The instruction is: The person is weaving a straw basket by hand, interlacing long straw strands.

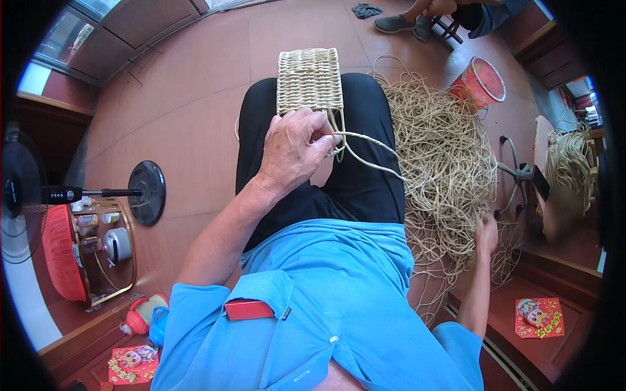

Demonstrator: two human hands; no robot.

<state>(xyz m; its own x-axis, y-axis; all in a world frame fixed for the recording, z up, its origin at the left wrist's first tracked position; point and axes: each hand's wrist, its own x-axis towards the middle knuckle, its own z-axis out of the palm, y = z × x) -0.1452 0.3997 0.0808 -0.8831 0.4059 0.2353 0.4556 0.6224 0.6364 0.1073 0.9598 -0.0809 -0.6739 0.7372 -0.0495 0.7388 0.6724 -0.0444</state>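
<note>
1. The pale straw-coloured, boxy woven-cord basket (310, 79) lies between the knees of the black trousers (370, 117), straight ahead of the left hand (297, 146), whose fingers are at its near edge.
2. The left thumb and forefinger pinch the pale twisted cord (365, 137), which runs off rightward.
3. The right hand (486, 236) is well apart, beside the loose heap of pale cord (443, 163) (I cannot tell whether its fingers grip a strand).
4. The left hand is nearer; the basket's visible face looks nearly square, without a clear long axis.

The cord heap (443, 153) lies right of the woven piece (310, 79).
</note>
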